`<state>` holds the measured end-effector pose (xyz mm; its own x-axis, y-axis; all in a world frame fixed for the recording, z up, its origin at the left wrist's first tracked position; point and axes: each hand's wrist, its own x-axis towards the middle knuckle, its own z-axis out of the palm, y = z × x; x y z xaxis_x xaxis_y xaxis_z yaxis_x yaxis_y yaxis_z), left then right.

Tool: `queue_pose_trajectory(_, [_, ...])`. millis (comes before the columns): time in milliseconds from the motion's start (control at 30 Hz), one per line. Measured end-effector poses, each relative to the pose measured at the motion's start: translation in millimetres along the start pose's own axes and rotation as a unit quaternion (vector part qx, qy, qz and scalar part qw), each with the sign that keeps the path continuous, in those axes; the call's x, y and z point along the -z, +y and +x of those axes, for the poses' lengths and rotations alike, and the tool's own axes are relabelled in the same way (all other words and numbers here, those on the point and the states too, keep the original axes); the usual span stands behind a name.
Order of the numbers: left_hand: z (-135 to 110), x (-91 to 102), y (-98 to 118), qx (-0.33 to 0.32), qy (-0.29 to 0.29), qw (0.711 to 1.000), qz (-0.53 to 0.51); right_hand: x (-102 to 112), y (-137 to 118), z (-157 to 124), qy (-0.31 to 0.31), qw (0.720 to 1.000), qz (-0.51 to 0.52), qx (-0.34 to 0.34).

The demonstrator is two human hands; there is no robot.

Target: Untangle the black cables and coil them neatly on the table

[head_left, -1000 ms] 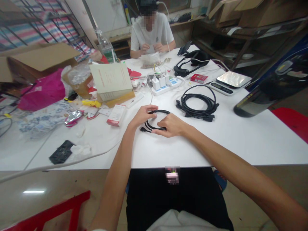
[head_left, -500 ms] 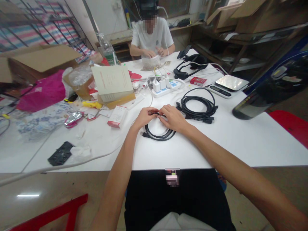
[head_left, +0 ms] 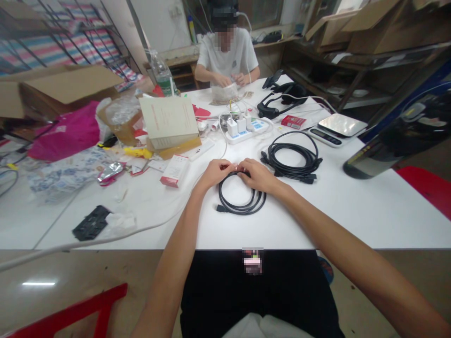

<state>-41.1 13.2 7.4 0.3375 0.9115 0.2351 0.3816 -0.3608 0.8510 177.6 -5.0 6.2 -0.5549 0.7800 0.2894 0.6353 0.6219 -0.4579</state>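
A coiled black cable (head_left: 243, 211) lies on the white table in front of me, its plug end (head_left: 221, 208) pointing out at the lower left of the loop. Both hands meet at the far side of this coil. My left hand (head_left: 219, 172) has its fingers closed on the cable there. Opposite it, my right hand (head_left: 256, 174) also pinches the cable, thumb and fingers curled inward. The fingertips nearly touch, and a small light bit between them is too unclear to name. Right of my right hand rests a second, thicker coil of black cable (head_left: 294, 162).
A red-and-white box (head_left: 175, 171) and an opened carton with a booklet (head_left: 169, 119) stand left. Behind my hands is a power strip (head_left: 243, 136). A scale (head_left: 340, 129) and large dark bottle (head_left: 380, 145) stand right. A person (head_left: 227, 61) sits opposite, handling a bag.
The coil has shifted slightly right and toward me, with its plug end now lower and more level. My hands have stayed together at its far side, fingers rearranged. The view has tilted slightly.
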Motion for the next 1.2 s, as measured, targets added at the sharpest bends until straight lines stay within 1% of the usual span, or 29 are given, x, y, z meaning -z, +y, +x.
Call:
queue_pose_trajectory(67, [2.0, -1.4, -3.6, 0.003, 0.033, 0.999, -0.011, 4.7, -3.6, -0.4, 0.027, 1.0, 0.005, 0.004])
queue_pose_trajectory(100, [3.1, -1.9, -5.2, 0.003, 0.052, 0.998, -0.024, 7.8, -6.2, -0.5, 0.057, 0.998, 0.009, 0.005])
queue_pose_trajectory(167, [5.1, -2.5, -7.8, 0.003, 0.085, 0.995, -0.052, 16.0, -12.1, -0.6, 0.14, 0.99, 0.02, 0.007])
queue_pose_trajectory(233, [6.7, -2.7, -10.5, 0.006, 0.109, 0.991, -0.071, 26.6, -17.2, -0.8, 0.227, 0.973, 0.022, 0.01])
queue_pose_trajectory(300, [7.8, -3.0, -13.6, 0.01, 0.13, 0.988, -0.079, 39.7, -19.2, -1.5, 0.298, 0.955, 0.008, 0.002])
queue_pose_trajectory(333, [8.3, -3.3, -15.3, 0.011, 0.138, 0.987, -0.08, 47.1, -18.5, -2.2, 0.321, 0.947, -0.003, -0.008])
queue_pose_trajectory(400, [8.9, -4.0, -18.8, 0.007, 0.149, 0.986, -0.077, 63.7, -12.9, -4.9, 0.34, 0.939, -0.026, -0.041])
queue_pose_trajectory(467, [9.5, -4.6, -21.9, 0.004, 0.157, 0.985, -0.076, 81.3, -1.3, -10.6, 0.326, 0.941, -0.042, -0.084])
queue_pose_trajectory(500, [9.8, -4.7, -23.0, 0.005, 0.161, 0.984, -0.078, 89.6, 6.5, -14.9, 0.303, 0.946, -0.045, -0.105])
queue_pose_trajectory(533, [10.0, -4.8, -23.7, 0.009, 0.165, 0.983, -0.081, 96.7, 15.3, -20.3, 0.269, 0.954, -0.047, -0.122])
queue_pose_trajectory(600, [10.3, -4.9, -23.8, 0.012, 0.166, 0.983, -0.082, 106.0, 34.1, -33.4, 0.176, 0.973, -0.062, -0.137])
queue_pose_trajectory(667, [9.6, -5.2, -22.0, 0.006, 0.156, 0.985, -0.078, 107.4, 51.2, -47.4, 0.087, 0.983, -0.094, -0.13])
queue_pose_trajectory(700, [8.8, -5.5, -20.4, 0.002, 0.148, 0.986, -0.079, 105.5, 57.9, -53.8, 0.057, 0.984, -0.112, -0.123])
queue_pose_trajectory(767, [6.1, -6.4, -16.7, 0.002, 0.114, 0.989, -0.092, 99.1, 66.1, -63.5, 0.019, 0.985, -0.136, -0.107])
queue_pose_trajectory(833, [2.6, -7.7, -12.7, 0.012, 0.069, 0.992, -0.109, 93.3, 67.8, -68.2, 0.001, 0.986, -0.139, -0.09])
queue_pose_trajectory(900, [-1.0, -9.2, -9.0, 0.017, 0.028, 0.994, -0.103, 91.6, 65.2, -68.0, -0.003, 0.988, -0.131, -0.085])
queue_pose_trajectory(933, [-2.5, -10.1, -7.4, 0.016, 0.015, 0.995, -0.093, 92.8, 63.3, -66.4, -0.001, 0.987, -0.128, -0.093])
queue_pose_trajectory(1000, [-5.1, -12.0, -4.0, 0.01, -0.006, 0.997, -0.077, 99.9, 59.3, -60.2, 0.02, 0.984, -0.118, -0.132])
queue_pose_trajectory(1100, [-8.0, -14.9, 2.9, 0.01, -0.04, 0.996, -0.083, 120.4, 52.2, -45.2, 0.087, 0.97, -0.064, -0.216])
queue_pose_trajectory(1167, [-9.7, -16.3, 8.6, 0.014, -0.059, 0.994, -0.092, 139.1, 42.7, -32.3, 0.158, 0.952, -0.027, -0.26])
queue_pose_trajectory(1200, [-10.4, -16.8, 11.4, 0.017, -0.066, 0.993, -0.095, 149.3, 35.3, -25.3, 0.195, 0.944, -0.024, -0.264])
